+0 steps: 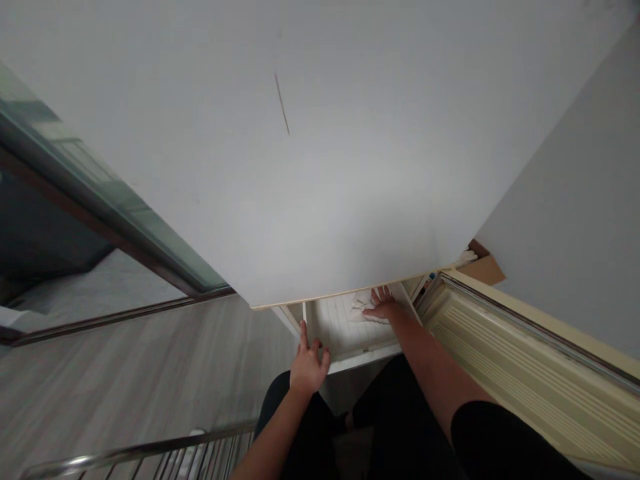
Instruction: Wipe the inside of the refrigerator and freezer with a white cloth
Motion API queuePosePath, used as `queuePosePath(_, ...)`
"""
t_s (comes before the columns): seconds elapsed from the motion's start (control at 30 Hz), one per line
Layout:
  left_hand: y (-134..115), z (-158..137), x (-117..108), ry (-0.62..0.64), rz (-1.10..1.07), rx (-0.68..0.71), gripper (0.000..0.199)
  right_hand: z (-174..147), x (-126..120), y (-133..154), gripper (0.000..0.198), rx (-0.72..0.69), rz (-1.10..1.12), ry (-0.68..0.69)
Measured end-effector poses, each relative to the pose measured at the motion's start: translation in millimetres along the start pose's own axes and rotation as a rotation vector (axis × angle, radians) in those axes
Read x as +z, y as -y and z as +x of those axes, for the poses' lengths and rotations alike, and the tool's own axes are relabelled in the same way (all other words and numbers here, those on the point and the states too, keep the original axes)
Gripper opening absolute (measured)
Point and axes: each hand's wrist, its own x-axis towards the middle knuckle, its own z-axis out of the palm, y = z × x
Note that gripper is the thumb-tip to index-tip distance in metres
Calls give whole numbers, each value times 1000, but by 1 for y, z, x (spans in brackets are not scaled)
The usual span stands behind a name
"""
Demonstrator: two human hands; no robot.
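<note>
The person stood over a low white shelf (340, 327) that sat under a broad white top (320, 167). The right hand (384, 305) reached into the shelf and lay flat, fingers spread, pressing a white cloth (361, 305) against the slatted floor of the shelf near its back; the palm rested on the cloth rather than closing around it. The left hand (309, 365) gripped the front left corner of the shelf, the forefinger stretched up along the upright edge and the other fingers curled over the front rim. To the right stood a cream slatted panel (510, 360), just beside the shelf. A wooden floor (140, 373) spread to the left, and a metal rack (165, 453) showed at the bottom edge near the person's dark-clothed legs.
</note>
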Motion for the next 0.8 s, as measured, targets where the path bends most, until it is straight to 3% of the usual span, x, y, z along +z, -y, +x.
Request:
queuePosePath(0.2, 0, 0, -1, -8, -7, 12, 32, -20, 22, 24, 124, 19, -101, 119)
queuePosePath(0.37, 1, -1, 0, -9, -29, 22, 32, -27, 43, 71, 134, -246, -258, 81)
queuePosePath(0.47, 2, 0, 2, -2, -24, 18, 35, -26, 54, 118, 125, -368, -232, 103)
queuePosePath(0.63, 0, 1, -1, 12, -22, 6, 37, -31, 71, 185, 89, -460, -152, 127)
queuePosePath(0.73, -1, 0, -2, -1, -9, 10, 35, -31, 68, 182, 92, -476, -151, 135)
queuePosePath(0.8, 0, 0, -2, -14, 4, 14, 34, -29, 58, 161, 114, -448, -152, 144)
